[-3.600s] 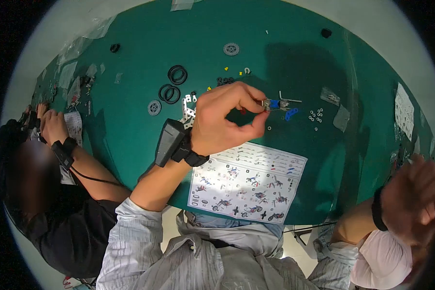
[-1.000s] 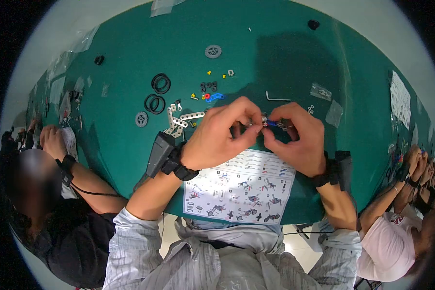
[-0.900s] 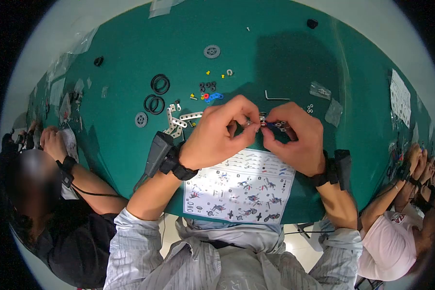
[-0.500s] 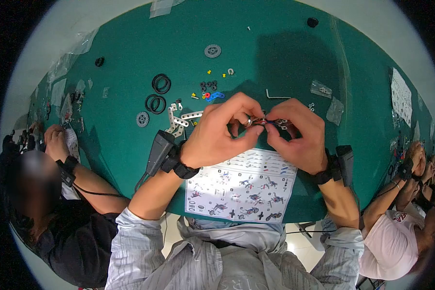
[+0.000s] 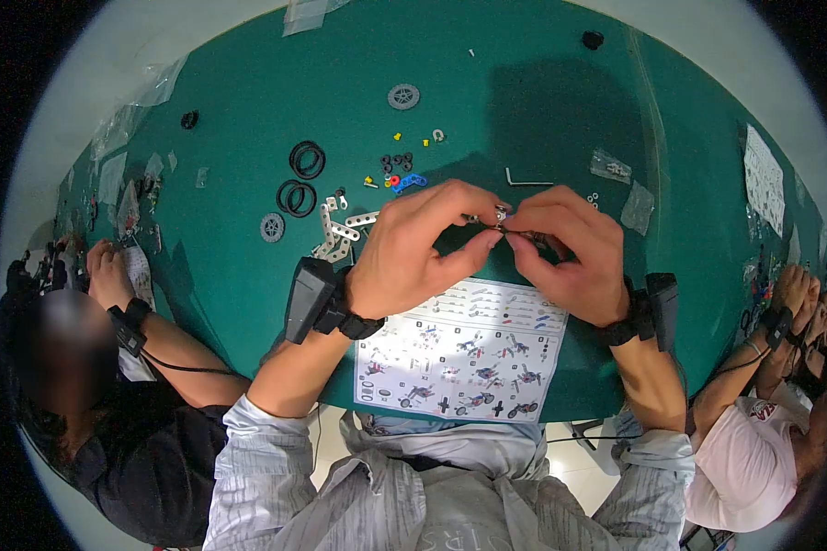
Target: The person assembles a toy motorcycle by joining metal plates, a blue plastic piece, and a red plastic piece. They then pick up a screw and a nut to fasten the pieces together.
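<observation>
Between the fingertips of the left hand and the right hand sits a small metal assembly, lifted over the green table. Each hand pinches it with thumb and forefinger. That two-sided grip probably steadies so small a piece while leaving its middle in sight; the fingers hide most of the rest, so I can't tell its full shape.

Just beyond the right hand's fingers lies an L-shaped hex key, likely put there for an easy reach. Nuts sit past its knuckles, partly hidden, with clear plastic bags near them.

Beside the left hand are perforated metal strips, one running up to the knuckles, so the hand may be in the way there. A blue bracket and small black wheels lie beyond it; black tires are farther to its left. Nearer the body, the instruction sheet faces up, its far left corner covered by the left hand.
</observation>
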`<action>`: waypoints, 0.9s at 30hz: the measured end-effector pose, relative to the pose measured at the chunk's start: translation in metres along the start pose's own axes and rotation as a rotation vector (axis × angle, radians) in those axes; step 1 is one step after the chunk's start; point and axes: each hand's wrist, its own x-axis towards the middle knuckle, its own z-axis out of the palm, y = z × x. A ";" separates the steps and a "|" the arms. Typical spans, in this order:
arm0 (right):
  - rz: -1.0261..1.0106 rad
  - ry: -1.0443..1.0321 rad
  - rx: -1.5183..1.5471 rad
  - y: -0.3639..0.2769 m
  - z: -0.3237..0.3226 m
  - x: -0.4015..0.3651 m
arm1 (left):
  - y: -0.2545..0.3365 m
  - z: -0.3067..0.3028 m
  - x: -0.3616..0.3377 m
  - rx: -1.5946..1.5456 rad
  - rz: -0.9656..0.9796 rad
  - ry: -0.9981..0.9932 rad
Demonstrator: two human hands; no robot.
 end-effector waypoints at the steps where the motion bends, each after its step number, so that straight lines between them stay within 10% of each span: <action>1: -0.009 0.002 0.009 0.000 0.000 0.000 | 0.000 0.000 0.000 -0.005 0.010 0.001; 19: 0.190 -0.052 0.044 -0.009 -0.015 0.005 | -0.004 0.001 -0.005 -0.195 -0.034 0.097; 27: 0.175 -0.040 -0.413 0.036 -0.014 0.005 | -0.006 -0.009 0.002 -0.022 0.037 0.154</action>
